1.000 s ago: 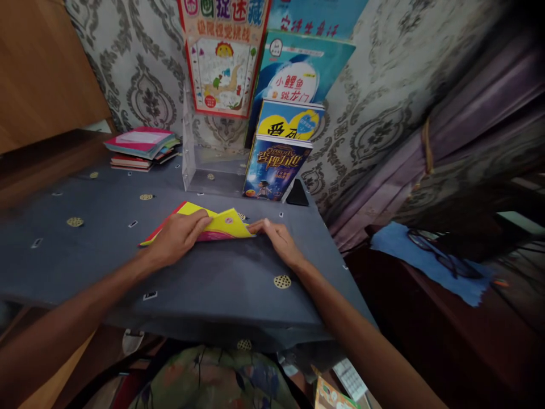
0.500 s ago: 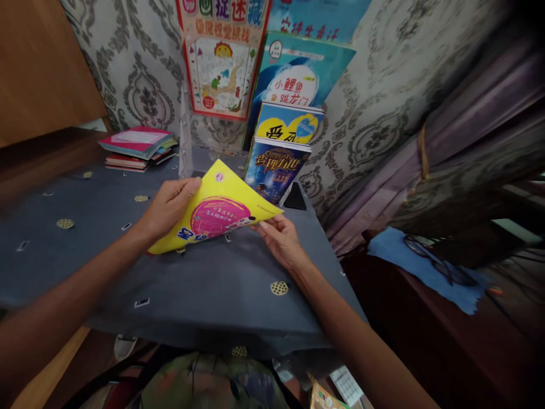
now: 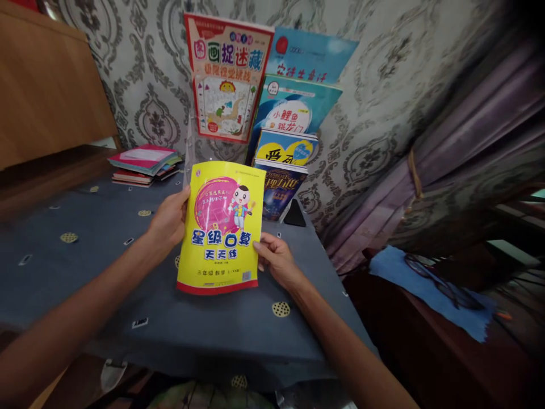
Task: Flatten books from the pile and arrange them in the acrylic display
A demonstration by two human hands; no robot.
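A yellow workbook with a pink circle, a cartoon child and a red bottom edge faces me upright above the table. My left hand grips its left edge, the fingertips hidden behind the cover. On the right edge, my right hand pinches the workbook with the thumb in front. Behind it a rack holds several books: a red-bordered picture book, a teal book, a yellow and blue book and a dark blue book, partly covered by the workbook.
A stack of books lies at the back left of the cloth-covered table. A black phone-like object rests by the rack. To the right, glasses lie on a blue cloth, near a purple curtain.
The workbook has turned from a slanted, tilted pose to upright, its full front cover now facing me. Both hands still hold it. The view has tipped up slightly, showing more of the rack.
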